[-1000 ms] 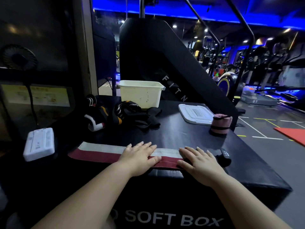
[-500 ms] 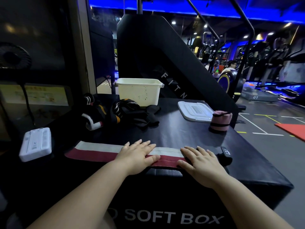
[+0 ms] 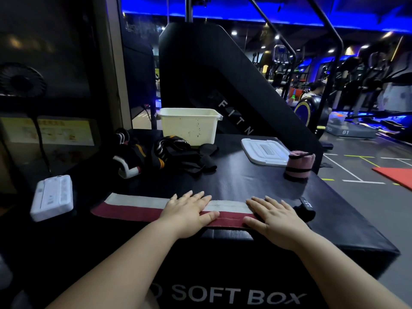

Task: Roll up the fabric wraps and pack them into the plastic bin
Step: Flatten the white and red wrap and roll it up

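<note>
As before, left hand [image 3: 189, 214] | right hand [image 3: 275, 216] | flat on wrap [image 3: 133, 207]

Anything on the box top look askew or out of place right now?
Mostly the tangled heap of black wraps beside the plastic bin, still unrolled. The bin's lid lies off. The red-and-white wrap lies flat and straight under both open hands.

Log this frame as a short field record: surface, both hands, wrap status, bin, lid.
surface: black soft box
left hand: flat on the red-and-white wrap
right hand: flat on the wrap's right end
wrap status: lying unrolled
rolled pink wrap: upright, outside the bin
plastic bin: open, contents hidden
lid: off, right of bin
</note>
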